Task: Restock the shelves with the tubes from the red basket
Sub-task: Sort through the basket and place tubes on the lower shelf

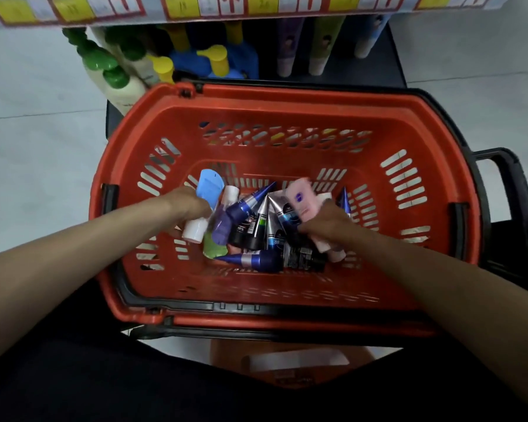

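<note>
Both hands are in the red basket (287, 99), left hand's (188, 205) fingers (204, 209) closed round a blue tube (209, 185), right hand's (328, 225) round a pink tube (302, 199); lift each straight up, clear of the pile (256, 236).

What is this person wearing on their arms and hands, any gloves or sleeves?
Nothing shows on them. The left hand and right hand are bare, no gloves. The left forearm and right forearm are bare too: no sleeves, watch or bracelet in view.
</note>
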The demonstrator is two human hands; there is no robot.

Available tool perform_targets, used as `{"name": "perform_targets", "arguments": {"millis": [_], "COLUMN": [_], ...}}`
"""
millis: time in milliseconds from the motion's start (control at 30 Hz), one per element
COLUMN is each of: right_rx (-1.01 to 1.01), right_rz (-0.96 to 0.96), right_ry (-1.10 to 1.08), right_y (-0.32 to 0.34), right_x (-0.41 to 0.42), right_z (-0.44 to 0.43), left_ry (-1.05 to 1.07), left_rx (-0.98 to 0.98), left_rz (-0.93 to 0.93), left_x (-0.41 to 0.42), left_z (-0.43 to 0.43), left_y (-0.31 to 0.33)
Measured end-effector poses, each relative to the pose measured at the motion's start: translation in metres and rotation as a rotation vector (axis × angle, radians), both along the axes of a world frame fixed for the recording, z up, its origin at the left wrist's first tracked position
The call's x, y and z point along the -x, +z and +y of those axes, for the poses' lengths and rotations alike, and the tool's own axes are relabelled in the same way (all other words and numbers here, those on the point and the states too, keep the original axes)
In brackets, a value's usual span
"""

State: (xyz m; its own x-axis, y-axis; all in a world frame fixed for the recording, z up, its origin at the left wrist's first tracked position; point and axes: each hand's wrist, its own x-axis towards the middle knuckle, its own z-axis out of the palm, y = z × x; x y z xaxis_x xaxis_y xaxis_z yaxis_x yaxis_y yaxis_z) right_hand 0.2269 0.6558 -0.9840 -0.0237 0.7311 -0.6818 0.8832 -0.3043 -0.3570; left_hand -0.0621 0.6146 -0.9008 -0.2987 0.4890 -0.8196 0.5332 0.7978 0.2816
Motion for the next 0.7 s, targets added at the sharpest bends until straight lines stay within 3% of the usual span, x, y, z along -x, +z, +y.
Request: {"name": "perform_targets", "arguments": {"millis": [67,167,367,500,567,633,700], "right_rx": [0.034,0.116,0.282,0.568,0.697,0.662,0.476], "right_rz": [0.028,0.034,0.291,0.523,0.548,0.483,0.332], "right_ry": [-0.196,-0.209,-0.540,-0.365,-0.278,-0.327,-0.532], "right_y": [0.000,0.003,0.007,0.015,0.020,0.021,0.021], "right_x": [-0.013,-0.013,-0.011,0.000,0.003,0.003,-0.003], "right_z": [0.004,0.006,0.008,-0.001,-0.003,-0.001,0.000], "left_ry": [-0.031,-0.105,-0.211,-0.274,-0.323,-0.392,-0.429], "left_rx": [0.070,0.100,0.130,0.123,0.110,0.096,0.102], "left_rz": [0.018,0.043,0.137,0.132,0.159,0.202,0.227], "left_x": [-0.003,-0.007,-0.010,-0.014,-0.015,-0.016,-0.017], "left_z": [0.000,0.000,-0.004,-0.005,-0.006,-0.008,-0.009], "left_y": [-0.004,-0.011,-0.025,-0.032,-0.035,-0.037,-0.038]}}
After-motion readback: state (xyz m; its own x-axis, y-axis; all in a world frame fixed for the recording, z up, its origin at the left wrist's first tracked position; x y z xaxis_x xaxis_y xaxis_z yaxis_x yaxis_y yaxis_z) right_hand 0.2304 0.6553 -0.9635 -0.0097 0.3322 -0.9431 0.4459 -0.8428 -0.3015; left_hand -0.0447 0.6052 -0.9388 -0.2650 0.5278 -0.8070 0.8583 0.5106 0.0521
